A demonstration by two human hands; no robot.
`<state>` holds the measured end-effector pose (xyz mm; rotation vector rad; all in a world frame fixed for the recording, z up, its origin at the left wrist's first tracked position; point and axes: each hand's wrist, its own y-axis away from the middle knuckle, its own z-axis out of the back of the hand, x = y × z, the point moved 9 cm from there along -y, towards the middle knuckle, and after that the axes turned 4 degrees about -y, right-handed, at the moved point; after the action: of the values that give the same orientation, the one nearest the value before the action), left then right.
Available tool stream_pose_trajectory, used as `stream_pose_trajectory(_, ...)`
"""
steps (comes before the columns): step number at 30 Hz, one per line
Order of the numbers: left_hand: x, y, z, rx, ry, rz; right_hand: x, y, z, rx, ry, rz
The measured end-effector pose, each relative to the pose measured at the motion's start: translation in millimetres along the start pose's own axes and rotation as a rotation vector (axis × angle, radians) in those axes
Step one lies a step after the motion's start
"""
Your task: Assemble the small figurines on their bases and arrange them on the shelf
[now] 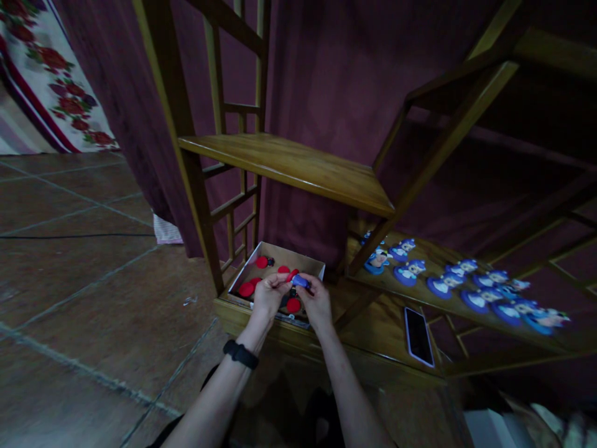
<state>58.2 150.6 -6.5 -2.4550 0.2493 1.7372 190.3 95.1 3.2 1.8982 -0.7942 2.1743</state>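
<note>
My left hand (269,294) and my right hand (317,301) meet over an open cardboard box (298,256) on the lowest wooden shelf. Both are closed in a pinch on one small piece between them: its red end (291,275) lies at my left fingertips, its blue end (301,282) at my right. A black band sits on my left wrist (240,354). Several red round pieces (261,262) lie inside the box under and beside my hands.
A row of blue and white figure pieces (471,286) lies on the sloping shelf to the right. A phone (418,336) rests flat on the low shelf. A bare wooden shelf (289,165) juts out above the box. Tiled floor spreads left.
</note>
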Motion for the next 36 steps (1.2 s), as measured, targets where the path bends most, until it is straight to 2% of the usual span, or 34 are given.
stream_pose_trajectory(9,-2.0,-1.8,-3.5,0.053,0.123,-0.01,7.8,3.0,-4.2,-0.024,-0.07,0.016)
stream_pose_trajectory(14,-3.8,-0.7,-7.2,0.078,0.161,-0.014,9.0,2.7,-3.9,-0.047,-0.038,0.029)
stream_pose_trajectory(36,-3.6,-0.9,-8.6,0.074,0.074,-0.047,7.1,2.2,0.3,-0.011,-0.074,-0.044)
